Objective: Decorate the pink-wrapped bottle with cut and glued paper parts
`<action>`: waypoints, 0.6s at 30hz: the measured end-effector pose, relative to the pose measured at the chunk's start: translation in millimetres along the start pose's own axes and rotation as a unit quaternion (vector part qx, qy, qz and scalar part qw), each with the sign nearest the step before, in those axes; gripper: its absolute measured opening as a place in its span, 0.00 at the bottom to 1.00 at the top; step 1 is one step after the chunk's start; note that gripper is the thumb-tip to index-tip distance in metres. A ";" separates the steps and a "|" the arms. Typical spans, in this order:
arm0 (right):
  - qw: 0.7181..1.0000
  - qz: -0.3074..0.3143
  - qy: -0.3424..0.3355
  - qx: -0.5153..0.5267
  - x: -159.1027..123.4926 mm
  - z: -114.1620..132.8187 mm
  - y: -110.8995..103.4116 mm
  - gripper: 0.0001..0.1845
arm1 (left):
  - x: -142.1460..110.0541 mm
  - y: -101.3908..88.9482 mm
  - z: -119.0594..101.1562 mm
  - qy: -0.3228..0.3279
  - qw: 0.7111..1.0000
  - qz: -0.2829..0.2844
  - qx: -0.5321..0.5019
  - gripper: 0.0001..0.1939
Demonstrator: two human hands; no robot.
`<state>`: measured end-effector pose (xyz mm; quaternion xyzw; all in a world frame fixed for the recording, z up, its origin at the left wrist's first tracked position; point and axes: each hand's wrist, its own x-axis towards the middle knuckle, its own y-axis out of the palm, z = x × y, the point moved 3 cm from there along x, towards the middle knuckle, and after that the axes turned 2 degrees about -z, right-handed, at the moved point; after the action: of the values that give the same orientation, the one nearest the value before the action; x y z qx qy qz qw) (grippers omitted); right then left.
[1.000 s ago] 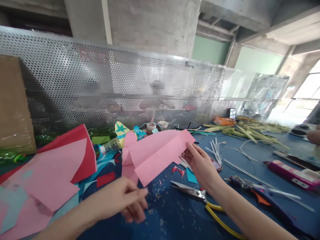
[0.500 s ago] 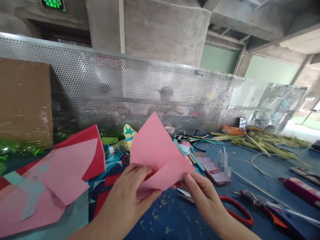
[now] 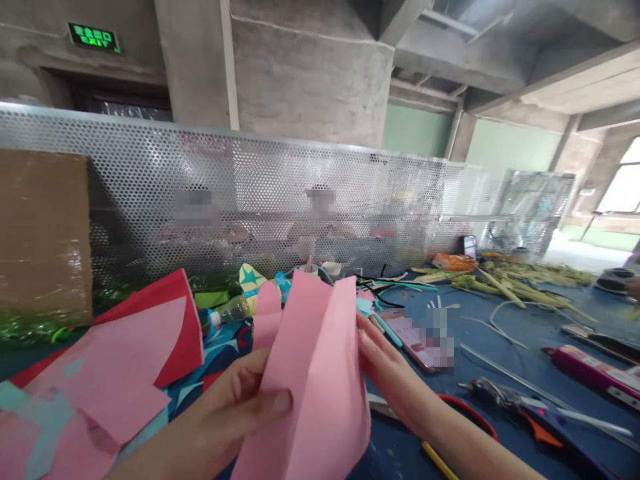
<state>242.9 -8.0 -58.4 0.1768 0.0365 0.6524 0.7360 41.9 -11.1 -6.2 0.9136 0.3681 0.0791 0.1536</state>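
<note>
A sheet of pink paper (image 3: pixel 325 373), bent along its length, stands between my two hands above the blue table (image 3: pixel 420 427). My left hand (image 3: pixel 250 400) pinches its left side, thumb across the front. At the upper right edge, my right hand (image 3: pixel 383 360) grips the sheet, its fingertips partly hidden behind the paper. Beneath my right forearm lie scissors with red handles (image 3: pixel 473 417), mostly covered. A yellow pencil-like stick (image 3: pixel 439 460) shows near the front edge. More pink paper (image 3: pixel 115 360) and red paper (image 3: pixel 193 340) lie to the left.
On the right are a phone (image 3: pixel 417 340), a glue gun (image 3: pixel 530 407), a purple tube-shaped object (image 3: pixel 595 370) and dry husks (image 3: pixel 515 277). A perforated metal screen (image 3: pixel 280 180) stands behind the table, cardboard (image 3: pixel 43 240) at left. A small plastic bottle (image 3: pixel 233 312) lies mid-table.
The pink paper has turned from a pointed, folded shape to a long upright bend. My right hand has moved up its right edge. The view has shifted slightly.
</note>
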 end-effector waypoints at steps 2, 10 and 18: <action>0.999 -0.039 0.021 0.001 5.5 5.9 -7.2 0.30 | 5.6 -7.8 2.8 0.004 0.999 -0.027 -0.018 0.15; 0.928 -0.163 -0.226 -0.246 20.1 53.4 -37.4 0.33 | 17.1 -30.6 11.3 0.005 0.991 -0.131 0.015 0.12; 0.750 0.045 -0.434 -0.497 -4.7 111.6 34.3 0.26 | 18.2 -35.7 12.2 -0.002 0.989 -0.135 0.055 0.17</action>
<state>241.4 -33.3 55.7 0.0516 -0.6240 0.4641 0.6266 34.9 23.2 -29.3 0.8629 0.4913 0.0352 0.1128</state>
